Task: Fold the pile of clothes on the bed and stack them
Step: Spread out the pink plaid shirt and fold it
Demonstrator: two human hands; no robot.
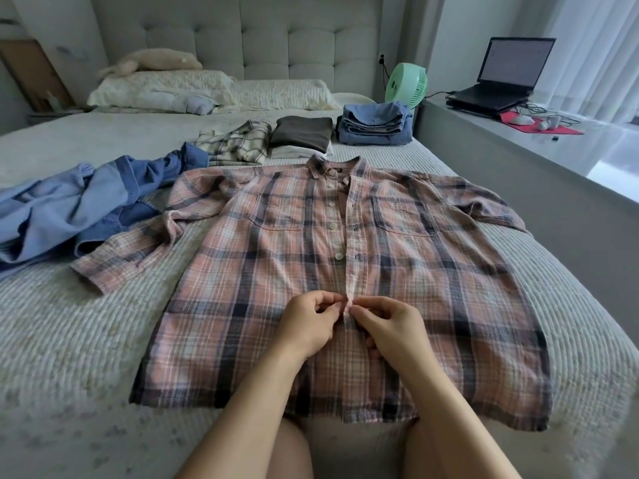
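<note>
A pink and navy plaid shirt (276, 271) lies spread face up on the bed (69, 340), collar away from me, sleeves out to both sides. My left hand (307, 323) and my right hand (387, 326) meet at the shirt's front placket, low on the chest, and both pinch the fabric edge there. The upper buttons are undone. A crumpled blue garment (76, 205) lies unfolded at the left. Behind the collar sit a folded cream plaid shirt (238, 143), a folded dark brown top (302, 133) on white cloth, and folded blue jeans (375, 124).
Pillows (166, 88) and a tufted headboard (242, 36) stand at the far end. A green fan (406, 84) sits by the bed's right corner. A laptop (505, 77), mouse and cables lie on the ledge at the right.
</note>
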